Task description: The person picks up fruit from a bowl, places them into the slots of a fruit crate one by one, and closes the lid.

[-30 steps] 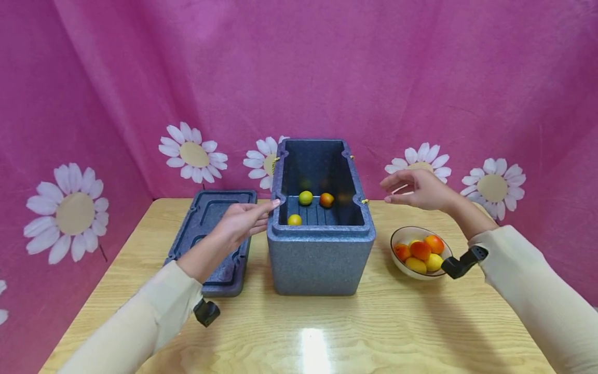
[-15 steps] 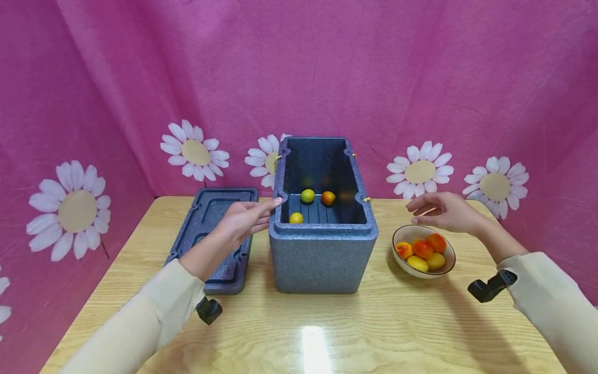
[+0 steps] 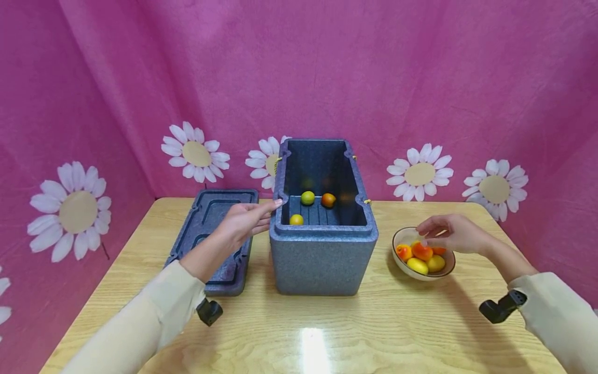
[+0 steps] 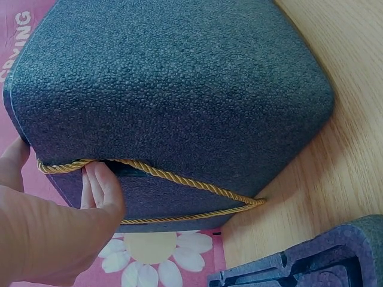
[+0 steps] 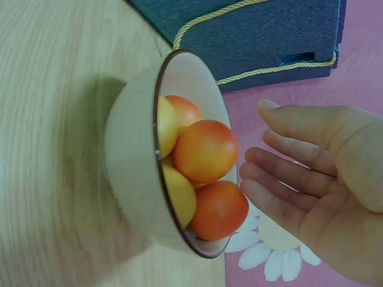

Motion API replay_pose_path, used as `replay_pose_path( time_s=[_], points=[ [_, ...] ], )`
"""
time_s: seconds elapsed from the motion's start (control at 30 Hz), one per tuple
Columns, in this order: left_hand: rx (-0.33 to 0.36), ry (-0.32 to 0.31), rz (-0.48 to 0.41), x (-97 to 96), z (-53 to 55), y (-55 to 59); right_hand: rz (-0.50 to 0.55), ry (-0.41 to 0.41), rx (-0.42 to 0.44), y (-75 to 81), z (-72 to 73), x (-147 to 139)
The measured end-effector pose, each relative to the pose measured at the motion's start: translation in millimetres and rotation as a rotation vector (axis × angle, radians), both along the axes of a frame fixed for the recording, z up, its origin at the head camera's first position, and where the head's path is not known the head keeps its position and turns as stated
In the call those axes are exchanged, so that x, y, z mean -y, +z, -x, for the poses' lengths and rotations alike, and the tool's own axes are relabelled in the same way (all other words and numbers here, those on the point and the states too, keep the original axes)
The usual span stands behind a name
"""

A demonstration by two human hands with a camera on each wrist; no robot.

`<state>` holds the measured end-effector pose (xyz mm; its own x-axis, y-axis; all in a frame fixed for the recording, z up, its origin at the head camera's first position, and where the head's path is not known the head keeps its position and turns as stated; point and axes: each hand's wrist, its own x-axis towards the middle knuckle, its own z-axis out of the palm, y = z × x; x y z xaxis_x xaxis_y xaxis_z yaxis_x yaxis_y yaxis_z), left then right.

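Note:
A grey foam box [image 3: 320,265] stands open-topped in the middle of the head view. Inside it lie a yellow-green fruit [image 3: 307,198], a red-orange fruit [image 3: 328,200] and a yellow fruit [image 3: 296,219]. My left hand [image 3: 245,221] grips the box's left side, thumb on the rim and fingertips at a slot by the yellow rope [image 4: 185,181]. My right hand [image 3: 455,234] hovers over the back right of the white bowl [image 5: 134,149], fingers loosely bent and holding nothing. Red-orange fruits [image 5: 206,151] and yellow fruits [image 3: 417,266] fill the bowl.
The box's grey lid [image 3: 205,234] lies on the wooden table [image 3: 261,332], left of the box. Behind stands a pink curtain [image 3: 317,67] printed with white daisies. The box's tall walls separate the two hands.
My right hand has moved right and down, from between the box and bowl to just over the fruits. My left hand has stayed on the box's rim.

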<state>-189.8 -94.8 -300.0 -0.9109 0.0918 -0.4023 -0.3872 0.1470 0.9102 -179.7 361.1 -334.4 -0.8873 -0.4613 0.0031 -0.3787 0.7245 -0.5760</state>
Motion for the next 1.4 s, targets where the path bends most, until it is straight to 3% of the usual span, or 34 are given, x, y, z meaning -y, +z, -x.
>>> replay_pose_path(
  time_s=[0.23, 0.53, 0.73, 1.03, 1.23, 1.4],
  points=[
    [-0.008, 0.009, 0.002, -0.6, -2.3, -0.6, -0.044, 0.023, -0.022, -8.1, -4.0, 2.1],
    [-0.017, 0.003, -0.010, 0.1, -1.2, -0.7, -0.156, -0.009, -0.072, -8.8, -9.9, 14.0],
    [-0.016, 0.005, -0.009, 1.2, -0.8, -1.6, -0.245, -0.031, -0.175, -16.5, -11.6, 22.2],
    [-0.017, 0.015, -0.013, 0.1, -1.2, -2.5, -0.270, 0.003, -0.347, -25.3, -13.4, 26.1],
    [-0.017, 0.029, -0.011, -1.1, -1.1, -3.3, -0.247, -0.046, -0.286, -21.0, -14.0, 24.4],
    [-0.034, 0.019, -0.022, -1.3, -1.6, -2.5, -0.141, -0.042, -0.232, -17.0, -11.7, 21.2]
  ],
)
